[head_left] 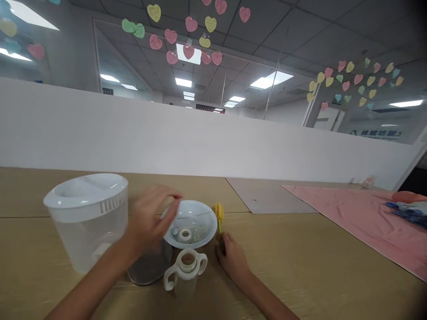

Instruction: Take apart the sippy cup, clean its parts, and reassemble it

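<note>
My left hand [154, 218], smeared by motion, is raised beside the white bowl [213, 224], thumb and fingers curved together. Something pale may be between them, but I cannot make it out. Under that hand a dark round plate-like thing [150, 269] lies on the table, partly covered by my wrist. My right hand [233, 258] is closed around the green handle of a brush with a yellow head [219, 212], held upright at the bowl's right side. Inside the bowl are a white ring [184, 235] and small clear pieces. A two-handled cup [186, 271] stands open in front.
A tall translucent bucket with a white rim [90, 213] stands at the left. A pink cloth [360, 222] covers the table's right side, with crumpled blue and red fabric [408, 206] on it. Behind the brown tabletop [300, 271] rises a white partition [167, 142] with glass above.
</note>
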Demonstrator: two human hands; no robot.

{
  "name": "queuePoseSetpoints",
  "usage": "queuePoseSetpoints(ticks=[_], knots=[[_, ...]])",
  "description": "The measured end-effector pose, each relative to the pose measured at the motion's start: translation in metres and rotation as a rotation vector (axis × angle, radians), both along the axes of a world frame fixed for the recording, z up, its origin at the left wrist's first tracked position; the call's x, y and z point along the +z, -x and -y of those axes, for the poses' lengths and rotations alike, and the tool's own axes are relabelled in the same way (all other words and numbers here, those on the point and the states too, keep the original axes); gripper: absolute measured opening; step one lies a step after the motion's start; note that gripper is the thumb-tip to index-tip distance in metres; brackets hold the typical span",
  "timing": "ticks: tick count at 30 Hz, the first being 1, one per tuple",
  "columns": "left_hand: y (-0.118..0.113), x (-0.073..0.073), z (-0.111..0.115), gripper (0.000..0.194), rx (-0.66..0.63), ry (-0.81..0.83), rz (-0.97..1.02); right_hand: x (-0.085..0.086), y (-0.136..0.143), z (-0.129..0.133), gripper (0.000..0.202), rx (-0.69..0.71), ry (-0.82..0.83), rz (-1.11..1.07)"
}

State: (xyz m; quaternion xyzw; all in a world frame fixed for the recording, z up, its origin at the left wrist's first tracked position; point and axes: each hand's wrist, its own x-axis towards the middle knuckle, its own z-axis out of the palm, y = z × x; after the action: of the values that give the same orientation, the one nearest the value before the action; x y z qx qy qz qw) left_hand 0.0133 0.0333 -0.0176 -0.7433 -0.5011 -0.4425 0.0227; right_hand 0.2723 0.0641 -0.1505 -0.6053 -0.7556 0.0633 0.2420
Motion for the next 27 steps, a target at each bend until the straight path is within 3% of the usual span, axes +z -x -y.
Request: queuePoseSetpoints(ticks=[3, 6, 9, 14, 20, 27], knots=[[-0.023, -0.028, -0.024, 0.031, -0.219, 0.158, -0.169, 0.002, 0.003, 0.003, 0.018, 0.026, 0.044, 0.133], [-0.028, -0.06, -0.046, 0.035, -0.26, 0.302, -0.156, 0.003, 0.003, 0.004, 0.019, 0.052, 0.059, 0.19], [-0.026, -0.079, -0.055, 0.034, -0.288, 0.389, -0.163, 0.005, 0.002, 0.004, 0.02, 0.012, 0.099, 0.193], [-0.027, -0.079, -0.054, 0.034, -0.228, 0.436, -0.281, 0.009, -0.001, 0.004, 0.02, -0.092, 0.062, 0.099], [-0.03, -0.076, -0.054, 0.032, -0.169, 0.424, -0.431, 0.009, -0.007, -0.001, 0.036, -0.116, 0.099, 0.101], [-0.03, -0.071, -0.05, 0.024, -0.165, 0.426, -0.369, 0.01, -0.013, -0.005, 0.043, -0.146, 0.126, 0.098]])
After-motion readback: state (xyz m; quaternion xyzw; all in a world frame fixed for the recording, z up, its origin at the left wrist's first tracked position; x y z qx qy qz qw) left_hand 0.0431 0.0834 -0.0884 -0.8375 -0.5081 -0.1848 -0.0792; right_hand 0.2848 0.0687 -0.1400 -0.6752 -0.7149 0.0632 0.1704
